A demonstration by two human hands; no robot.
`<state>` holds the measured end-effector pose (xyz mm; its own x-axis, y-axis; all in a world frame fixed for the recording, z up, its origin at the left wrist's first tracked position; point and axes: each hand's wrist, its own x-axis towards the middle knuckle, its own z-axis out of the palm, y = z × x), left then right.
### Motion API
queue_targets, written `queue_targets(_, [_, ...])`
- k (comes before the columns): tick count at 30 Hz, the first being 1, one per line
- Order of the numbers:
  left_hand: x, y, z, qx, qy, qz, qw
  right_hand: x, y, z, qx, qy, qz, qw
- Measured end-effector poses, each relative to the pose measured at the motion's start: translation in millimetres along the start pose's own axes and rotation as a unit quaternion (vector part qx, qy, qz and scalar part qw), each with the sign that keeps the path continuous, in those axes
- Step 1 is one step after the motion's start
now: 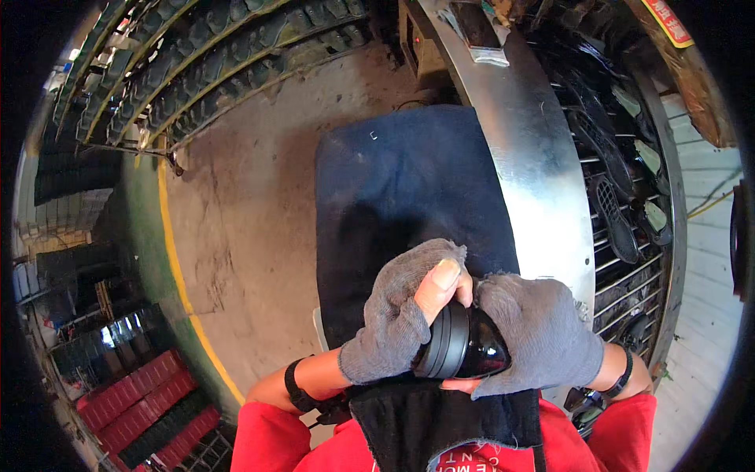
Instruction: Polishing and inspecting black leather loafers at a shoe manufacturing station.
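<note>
Close to my body I hold a black shoe point(481, 348) in both hands, its glossy rounded toe and ridged dark sole edge showing. The rest of it is hidden by my hands. My left hand point(397, 315), in a grey knit glove with bare thumb and fingertip, is closed on the sole side. My right hand point(543, 326), gloved alike, wraps round the glossy side, a bare fingertip showing underneath. Below the shoe lies a black cloth apron point(456, 409) over my red shirt. A dark blue cloth-like surface point(409, 173) spreads out ahead of my hands.
A metal ledge point(543, 181) curves along the right, with a dark flat object point(474, 25) at its far end. Beyond it, a roller rack point(629, 291) carries black shoe soles point(613, 212). Racks of dark shoes point(236, 55) stand far left; red slatted trays point(145, 393) lie lower left.
</note>
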<state>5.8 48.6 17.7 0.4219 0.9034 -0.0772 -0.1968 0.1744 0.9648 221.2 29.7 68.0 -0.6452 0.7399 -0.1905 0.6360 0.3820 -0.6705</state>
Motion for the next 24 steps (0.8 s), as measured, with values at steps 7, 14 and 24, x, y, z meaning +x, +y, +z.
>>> queue_targets(7, [-14,-6,3,0.027,0.06,0.076,0.995,-2,3,6,-0.032,0.045,-0.075,0.996])
queue_targets(14, [-17,-13,-3,0.013,-0.006,0.086,0.996,4,-3,3,-0.048,0.031,-0.1,0.993])
queue_targets(24, [23,-16,-22,-0.155,0.064,-0.005,0.986,41,25,54,0.344,0.311,0.089,0.882])
